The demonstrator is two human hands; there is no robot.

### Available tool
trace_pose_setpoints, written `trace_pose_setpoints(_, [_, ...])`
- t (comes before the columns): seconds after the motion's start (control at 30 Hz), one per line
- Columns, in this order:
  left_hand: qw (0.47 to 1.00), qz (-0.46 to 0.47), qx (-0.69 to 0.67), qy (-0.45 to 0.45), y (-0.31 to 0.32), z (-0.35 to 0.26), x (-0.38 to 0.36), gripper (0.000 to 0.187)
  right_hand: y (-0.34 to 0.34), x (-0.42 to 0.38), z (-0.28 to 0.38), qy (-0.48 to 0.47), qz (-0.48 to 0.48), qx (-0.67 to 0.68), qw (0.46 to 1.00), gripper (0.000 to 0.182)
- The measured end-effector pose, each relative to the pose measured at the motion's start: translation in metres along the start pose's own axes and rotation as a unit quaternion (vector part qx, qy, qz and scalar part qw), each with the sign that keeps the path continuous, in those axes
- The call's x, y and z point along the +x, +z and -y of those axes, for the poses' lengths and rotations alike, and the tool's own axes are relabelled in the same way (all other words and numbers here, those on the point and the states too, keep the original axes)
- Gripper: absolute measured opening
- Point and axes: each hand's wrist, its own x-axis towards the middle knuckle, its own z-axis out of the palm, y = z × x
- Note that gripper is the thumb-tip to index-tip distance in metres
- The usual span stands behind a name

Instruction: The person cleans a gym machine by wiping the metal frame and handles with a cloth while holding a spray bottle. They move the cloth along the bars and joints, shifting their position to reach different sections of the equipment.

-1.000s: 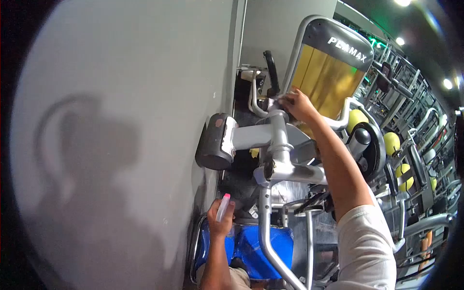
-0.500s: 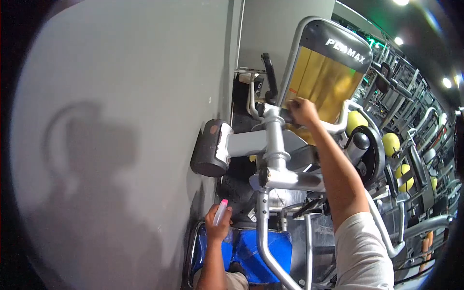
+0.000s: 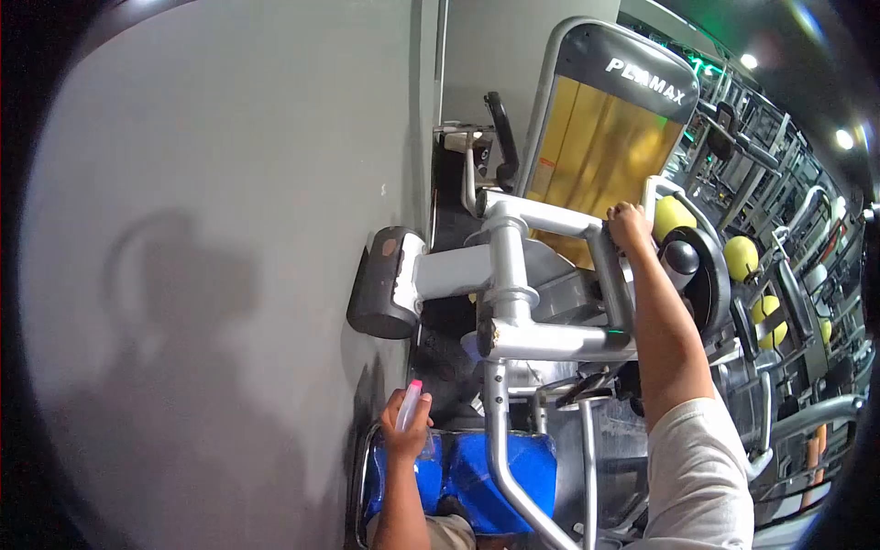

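My left hand (image 3: 404,434) is wrapped round a small translucent bottle with a pink top (image 3: 409,406), held upright and slightly tilted above a blue seat pad (image 3: 500,477). My right hand (image 3: 629,226) is closed over the far corner of the silver metal bar (image 3: 555,218) on a gym machine, where the bar meets a grey grip (image 3: 610,284). Any cloth under its fingers cannot be made out. Left of the bar sits a black padded roller (image 3: 378,284) with a worn white end.
A grey wall (image 3: 229,137) fills the left side. Behind the bars stands the machine's yellow panel (image 3: 587,147). A curved silver tube (image 3: 500,440) rises near the seat. To the right are a black round plate (image 3: 710,284), yellow balls (image 3: 741,259) and more gym equipment.
My right hand has slid rightward along the silver bar to its corner, uncovering the bar's middle. My left hand keeps the bottle in nearly the same place. The view has shifted slightly.
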Motion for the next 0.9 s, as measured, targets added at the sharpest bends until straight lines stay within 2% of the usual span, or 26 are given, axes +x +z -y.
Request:
trace_pose_setpoints(0.03, [1.0,0.004,0.0,-0.009,0.002,0.0,0.0,0.021,0.002,0.001,0.007,-0.008,-0.016,-0.024,1.0,0.029])
trace_pose_setpoints(0.07, [1.0,0.007,0.0,-0.017,0.003,0.0,-0.001,0.022,0.007,0.002,0.018,0.029,-0.018,-0.032,0.999,0.028])
trace_pose_setpoints(0.1, [1.0,0.007,0.001,-0.025,0.003,0.0,-0.001,0.022,-0.002,-0.001,0.034,0.009,-0.016,-0.047,0.999,0.028])
trace_pose_setpoints(0.23, [1.0,-0.004,0.004,-0.022,0.0,0.001,-0.001,0.022,-0.035,-0.002,0.092,-0.106,0.078,0.172,0.976,0.024])
trace_pose_setpoints(0.3, [0.999,-0.004,0.039,0.001,0.0,-0.003,0.001,0.024,-0.043,-0.007,0.137,-0.144,0.116,0.251,0.95,0.03])
trace_pose_setpoints(0.37, [1.0,0.003,0.002,-0.023,0.001,0.004,0.001,0.027,-0.041,-0.019,0.183,-0.206,0.089,0.366,0.903,0.037])
trace_pose_setpoints(0.43, [0.999,0.003,-0.012,-0.04,-0.005,0.016,-0.002,0.028,-0.043,-0.015,0.208,-0.22,0.149,0.343,0.901,0.039])
trace_pose_setpoints(0.47, [0.999,0.001,-0.012,-0.043,-0.009,0.024,-0.003,0.029,-0.047,-0.014,0.212,-0.191,0.169,0.347,0.903,0.041])
trace_pose_setpoints(0.57, [0.999,-0.006,-0.018,-0.027,-0.011,0.012,0.001,0.03,-0.017,0.003,0.207,-0.156,0.132,0.274,0.94,0.047])
trace_pose_setpoints(0.6, [1.0,-0.011,-0.017,-0.023,-0.012,0.012,0.004,0.03,-0.036,0.001,0.21,-0.136,0.196,0.278,0.93,0.056])
trace_pose_setpoints(0.7, [0.999,-0.01,-0.021,-0.023,-0.011,0.016,0.001,0.03,0.006,0.034,0.201,-0.093,0.214,0.207,0.95,0.058])
trace_pose_setpoints(0.9, [1.0,-0.002,-0.007,-0.019,-0.014,0.02,0.001,0.03,-0.036,-0.008,0.178,-0.149,0.168,0.242,0.944,0.051])
